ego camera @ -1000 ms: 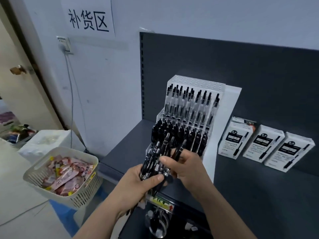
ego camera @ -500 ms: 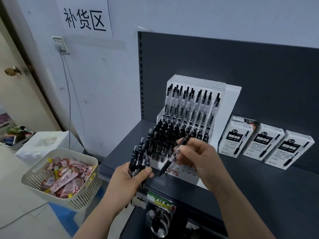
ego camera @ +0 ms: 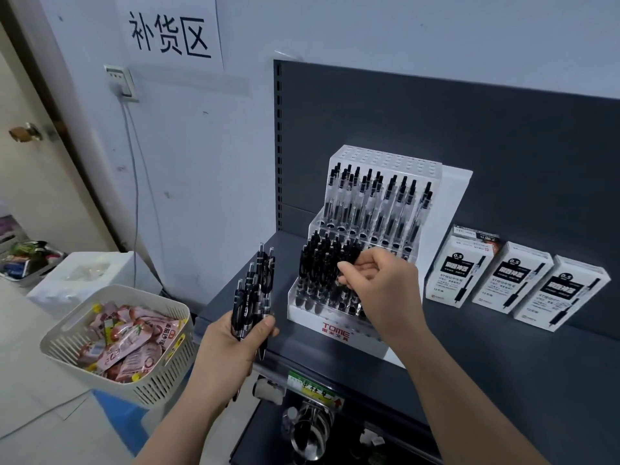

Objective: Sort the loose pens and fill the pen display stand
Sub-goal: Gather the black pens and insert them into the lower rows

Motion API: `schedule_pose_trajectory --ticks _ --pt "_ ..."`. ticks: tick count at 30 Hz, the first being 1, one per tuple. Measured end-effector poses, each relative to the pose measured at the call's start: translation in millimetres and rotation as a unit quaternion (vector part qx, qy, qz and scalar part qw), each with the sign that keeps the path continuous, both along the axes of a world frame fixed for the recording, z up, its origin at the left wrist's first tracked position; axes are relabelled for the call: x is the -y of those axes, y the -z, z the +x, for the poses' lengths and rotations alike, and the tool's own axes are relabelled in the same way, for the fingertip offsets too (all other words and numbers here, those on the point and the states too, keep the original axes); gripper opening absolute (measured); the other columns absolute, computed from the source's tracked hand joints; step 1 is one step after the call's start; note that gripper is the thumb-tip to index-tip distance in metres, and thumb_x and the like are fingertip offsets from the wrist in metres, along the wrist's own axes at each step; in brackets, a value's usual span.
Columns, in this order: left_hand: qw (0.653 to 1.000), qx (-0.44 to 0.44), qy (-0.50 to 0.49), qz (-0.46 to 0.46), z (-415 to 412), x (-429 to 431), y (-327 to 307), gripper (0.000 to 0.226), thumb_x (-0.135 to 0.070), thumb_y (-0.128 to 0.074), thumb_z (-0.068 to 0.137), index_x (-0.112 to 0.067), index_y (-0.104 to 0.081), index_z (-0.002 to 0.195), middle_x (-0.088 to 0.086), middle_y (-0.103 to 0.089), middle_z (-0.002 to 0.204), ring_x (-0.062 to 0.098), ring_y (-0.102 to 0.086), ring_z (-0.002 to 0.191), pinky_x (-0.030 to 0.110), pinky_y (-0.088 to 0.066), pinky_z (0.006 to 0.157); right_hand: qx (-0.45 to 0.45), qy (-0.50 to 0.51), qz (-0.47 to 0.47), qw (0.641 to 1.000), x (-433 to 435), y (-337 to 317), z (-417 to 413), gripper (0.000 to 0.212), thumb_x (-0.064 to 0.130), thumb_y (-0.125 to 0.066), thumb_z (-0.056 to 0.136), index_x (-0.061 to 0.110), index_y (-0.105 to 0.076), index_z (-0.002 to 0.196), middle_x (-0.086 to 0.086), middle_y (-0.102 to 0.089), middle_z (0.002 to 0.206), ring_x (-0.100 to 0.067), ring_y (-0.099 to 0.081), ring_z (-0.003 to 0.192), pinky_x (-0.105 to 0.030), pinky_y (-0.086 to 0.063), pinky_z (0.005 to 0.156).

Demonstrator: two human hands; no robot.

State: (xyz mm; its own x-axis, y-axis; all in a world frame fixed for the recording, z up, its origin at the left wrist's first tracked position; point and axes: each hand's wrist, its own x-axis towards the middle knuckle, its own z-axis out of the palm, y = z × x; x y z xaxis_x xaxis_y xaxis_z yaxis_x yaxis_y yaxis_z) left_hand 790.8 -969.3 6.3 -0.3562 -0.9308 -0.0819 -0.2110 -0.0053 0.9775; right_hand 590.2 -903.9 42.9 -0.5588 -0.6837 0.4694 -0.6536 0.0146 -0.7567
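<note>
- The pen display stand (ego camera: 335, 327) sits on a dark grey metal shelf (ego camera: 503, 380). It is a stepped block of white and clear plastic with a grid of round holes.
- Clear-barrelled pens (ego camera: 375, 209) with black clips stand upright in its upper tier. The row of holes behind them is unfilled.
- Its lower tier is packed with upright black-barrelled pens (ego camera: 318, 263).
- The right hand (ego camera: 379, 290) reaches over the lower tier from the stand's right. Its fingers (ego camera: 349, 265) are curled, with thumb and forefinger pinching a black pen (ego camera: 337, 280) among those already standing there.
- The left hand (ego camera: 231, 350) is just left of the stand's front corner. Its fingers are wrapped tightly round a bundle of loose pens (ego camera: 255, 290), held upright with the clips on top.
- Right of the stand, three white cardboard pen boxes (ego camera: 513, 280) lean in a row against the shelf's back panel. Each has a black label and a printed pen.
- Well left of the stand and lower down is a cream plastic basket (ego camera: 161, 374) with slotted walls. It holds glossy pink snack packets (ego camera: 127, 337).
</note>
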Motion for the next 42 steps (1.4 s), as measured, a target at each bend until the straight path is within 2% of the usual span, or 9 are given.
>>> schedule_pose_trajectory --ticks 6,13,17,21,25,28,34,38,42 --pt "1.000 -0.010 -0.001 0.009 2.5 3.4 2.6 0.015 -0.025 -0.067 0.088 -0.012 -0.069 0.081 0.001 -0.075 0.077 0.010 -0.039 0.042 0.021 -0.035 0.042 -0.033 -0.009 0.014 0.999 11.5 6.9 -2.4 0.022 0.013 -0.076 0.082 0.003 -0.061 0.070 -0.003 -0.066 0.057 -0.005 -0.070 0.061 -0.041 -0.057 0.062" --pt "1.000 -0.024 -0.005 0.008 1.6 5.5 4.2 0.018 -0.023 -0.068 0.087 -0.007 -0.071 0.078 -0.004 -0.064 0.053 0.007 -0.035 0.037 0.017 -0.031 0.038 -0.043 0.015 -0.025 0.999 14.7 0.3 -7.8 0.020 0.014 -0.077 0.081 0.006 -0.062 0.070 0.004 -0.067 0.057 -0.008 -0.070 0.061 -0.039 -0.058 0.061" --pt "1.000 -0.017 0.018 0.015 2.1 7.1 6.3 0.018 -0.023 -0.066 0.089 -0.010 -0.073 0.078 -0.003 -0.053 0.046 0.013 -0.036 0.041 0.020 -0.032 0.041 -0.065 0.006 0.052 0.996 17.6 9.3 -5.9 0.025 0.015 -0.075 0.083 0.003 -0.060 0.067 -0.002 -0.063 0.053 -0.005 -0.069 0.059 -0.039 -0.057 0.059" --pt "0.999 -0.020 0.030 0.035 2.3 8.0 8.6 0.018 -0.019 -0.065 0.090 -0.016 -0.076 0.076 -0.002 -0.042 0.045 0.016 -0.034 0.043 0.023 -0.029 0.045 -0.069 0.008 0.166 0.984 22.6 16.9 -1.7 0.043 0.023 -0.067 0.088 0.003 -0.049 0.054 -0.012 -0.059 0.049 -0.022 -0.069 0.054 -0.043 -0.057 0.058" --pt "0.999 -0.024 0.031 0.033 1.5 4.6 4.0 0.016 -0.021 -0.066 0.089 -0.016 -0.076 0.077 -0.008 -0.060 0.051 0.006 -0.040 0.040 0.022 -0.032 0.048 -0.090 0.008 0.195 0.977 22.9 15.4 0.1 0.047 0.026 -0.062 0.091 0.005 -0.046 0.052 -0.008 -0.058 0.045 -0.017 -0.067 0.049 -0.038 -0.056 0.059" --pt "0.999 -0.026 0.029 0.034 0.8 2.6 0.7 0.017 -0.022 -0.066 0.089 -0.013 -0.075 0.078 -0.007 -0.059 0.048 0.009 -0.038 0.040 0.020 -0.032 0.045 -0.066 0.007 0.203 0.977 18.0 12.9 -1.3 0.043 0.025 -0.061 0.093 -0.003 -0.052 0.061 -0.009 -0.059 0.047 -0.010 -0.066 0.046 -0.038 -0.057 0.056" --pt "0.999 -0.024 0.037 0.031 -1.6 -1.3 -4.7 0.012 -0.019 -0.067 0.088 -0.011 -0.074 0.083 -0.009 -0.069 0.060 -0.005 -0.051 0.042 0.021 -0.036 0.053 -0.089 0.012 0.251 0.964 25.1 15.5 -0.8 0.041 0.031 -0.059 0.092 0.007 -0.046 0.061 -0.016 -0.064 0.059 -0.026 -0.069 0.059 -0.042 -0.058 0.062" --pt "0.996 -0.031 0.073 0.027 -3.5 -5.9 -9.5 0.009 -0.018 -0.068 0.085 -0.011 -0.071 0.082 0.000 -0.076 0.081 -0.006 -0.054 0.045 0.017 -0.039 0.055 -0.033 -0.006 0.204 0.978 8.7 10.6 1.9 0.044 0.031 -0.063 0.090 -0.001 -0.053 0.061 -0.018 -0.061 0.054 -0.015 -0.067 0.048 -0.039 -0.057 0.054" --pt "0.992 -0.031 0.119 0.039 -10.8 -12.2 -11.5 0.011 -0.019 -0.068 0.085 -0.008 -0.069 0.086 0.004 -0.076 0.083 -0.005 -0.051 0.044 0.015 -0.038 0.052 0.133 -0.083 0.129 0.979 -10.2 -7.0 15.9 0.018 0.029 -0.066 0.090 0.014 -0.070 0.080 -0.003 -0.065 0.059 -0.013 -0.061 0.048 -0.026 -0.051 0.051"
